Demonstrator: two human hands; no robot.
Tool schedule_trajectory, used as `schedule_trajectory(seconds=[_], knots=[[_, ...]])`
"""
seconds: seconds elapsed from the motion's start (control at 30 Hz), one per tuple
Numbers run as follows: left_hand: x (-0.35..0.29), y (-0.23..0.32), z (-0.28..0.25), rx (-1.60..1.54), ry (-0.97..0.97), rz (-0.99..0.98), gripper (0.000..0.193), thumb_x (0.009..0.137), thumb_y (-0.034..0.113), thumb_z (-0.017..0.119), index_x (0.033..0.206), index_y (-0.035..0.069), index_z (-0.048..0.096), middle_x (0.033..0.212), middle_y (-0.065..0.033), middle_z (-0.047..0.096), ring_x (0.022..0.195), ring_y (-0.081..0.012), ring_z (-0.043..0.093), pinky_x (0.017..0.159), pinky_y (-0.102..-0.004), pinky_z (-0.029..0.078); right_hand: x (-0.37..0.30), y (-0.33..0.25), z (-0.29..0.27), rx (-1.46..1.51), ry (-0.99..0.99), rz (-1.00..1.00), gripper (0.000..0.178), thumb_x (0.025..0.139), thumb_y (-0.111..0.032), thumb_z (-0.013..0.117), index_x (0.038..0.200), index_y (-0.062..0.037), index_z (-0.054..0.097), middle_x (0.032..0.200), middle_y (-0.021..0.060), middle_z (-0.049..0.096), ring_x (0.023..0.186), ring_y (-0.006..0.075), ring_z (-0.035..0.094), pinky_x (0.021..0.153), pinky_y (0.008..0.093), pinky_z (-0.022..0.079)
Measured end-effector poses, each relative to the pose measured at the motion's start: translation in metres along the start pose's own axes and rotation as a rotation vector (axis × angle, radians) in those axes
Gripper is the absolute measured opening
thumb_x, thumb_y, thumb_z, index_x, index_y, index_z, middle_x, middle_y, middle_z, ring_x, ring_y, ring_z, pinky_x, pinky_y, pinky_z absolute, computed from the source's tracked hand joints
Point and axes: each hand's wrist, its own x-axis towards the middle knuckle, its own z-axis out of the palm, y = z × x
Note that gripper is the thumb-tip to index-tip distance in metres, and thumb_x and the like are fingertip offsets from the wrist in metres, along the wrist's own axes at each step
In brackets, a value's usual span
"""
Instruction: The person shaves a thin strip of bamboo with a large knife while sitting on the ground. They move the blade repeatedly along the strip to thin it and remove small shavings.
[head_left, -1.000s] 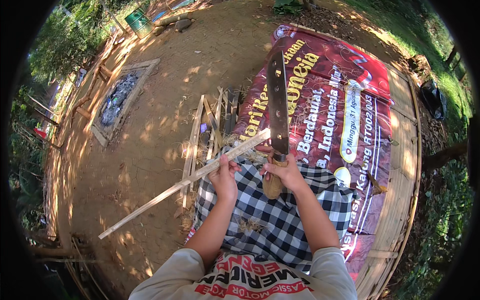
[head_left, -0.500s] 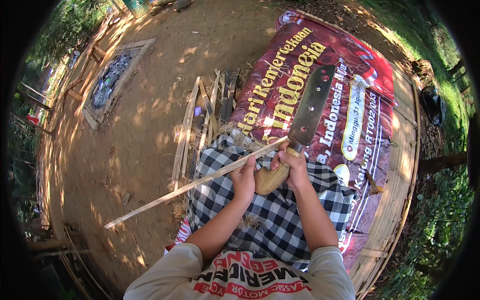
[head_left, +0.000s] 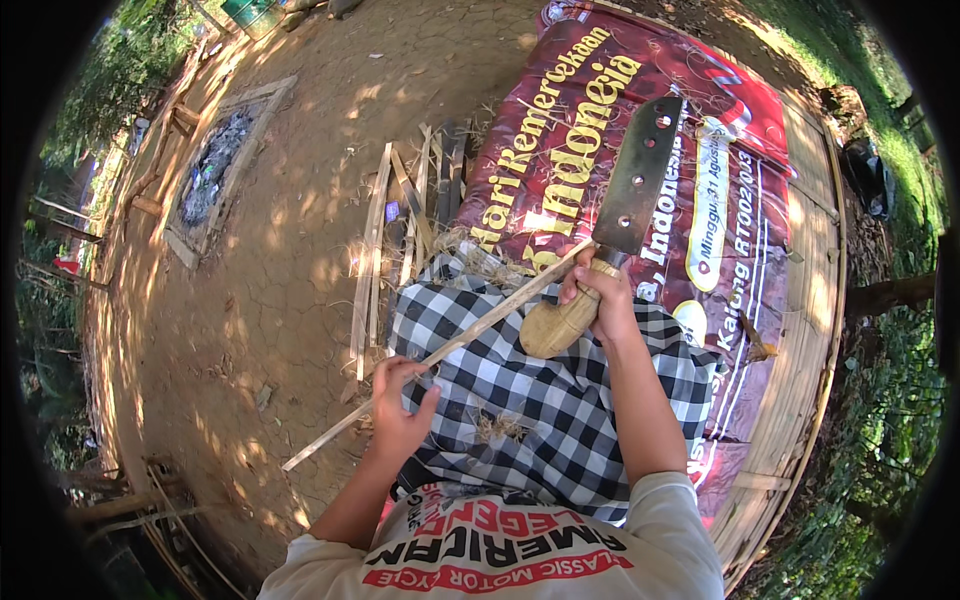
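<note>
My right hand [head_left: 605,295] is wrapped around the curved wooden handle of a large machete [head_left: 641,175]. Its broad dark blade has several holes along it and points up and away. Between that hand's thumb and fingers, beside the handle, the far end of a thin bamboo strip [head_left: 490,318] is pinched. The strip slants down to the left across my lap. Lower on it, my left hand [head_left: 400,408] curls its fingers loosely over the strip, thumb apart below. A black-and-white checked cloth [head_left: 540,400] covers my lap, with fine shavings [head_left: 500,428] on it.
Several split bamboo strips [head_left: 372,260] lie on the bare earth ahead to the left. A dark red printed banner [head_left: 560,130] covers a bamboo platform [head_left: 800,300] on my right. Far left is a framed ash pit [head_left: 215,165]. Shavings are scattered over the banner.
My left hand has slid down the bamboo strip toward its lower left end, away from my right hand. The machete and right hand have shifted slightly up and right.
</note>
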Motion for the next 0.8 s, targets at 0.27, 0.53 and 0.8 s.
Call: schedule_trajectory(seconds=[0.27,0.53,0.8], knots=[[-0.034,-0.068,-0.047,0.287,-0.611,-0.563,0.044,0.09,0.042,0.06,0.088,-0.002,0.066,0.073,-0.0196,0.065,0.068,-0.0325,0.063,0.065,-0.0405,0.047,0.0,-0.008,-0.007,0.039,-0.04,0.031,0.015,0.074,-0.001,0.055,0.086,-0.0046,0.046,0.097,0.0168,0.06,0.061,0.018,0.056,0.059,0.0349,0.049],[-0.073,-0.081,-0.025,0.017,-0.426,-0.349,0.037,0.094,0.033,0.057,0.084,-0.002,0.064,0.065,-0.0203,0.058,0.057,-0.0296,0.058,0.056,-0.0386,0.044,0.002,-0.029,-0.034,-0.763,0.176,-0.023,0.012,0.069,-0.006,0.062,0.076,0.0019,0.058,0.066,0.0109,0.062,0.061,0.0189,0.061,0.059,0.0328,0.048],[-0.089,-0.077,-0.009,0.181,-0.229,-0.441,0.035,0.097,0.03,0.047,0.089,-0.002,0.06,0.071,-0.0251,0.059,0.069,-0.043,0.059,0.063,-0.0461,0.046,-0.007,-0.012,-0.01,-1.514,0.064,-0.296,0.023,0.067,-0.009,0.061,0.088,-0.0011,0.065,0.075,0.0233,0.064,0.071,0.0393,0.064,0.064,0.0458,0.051]])
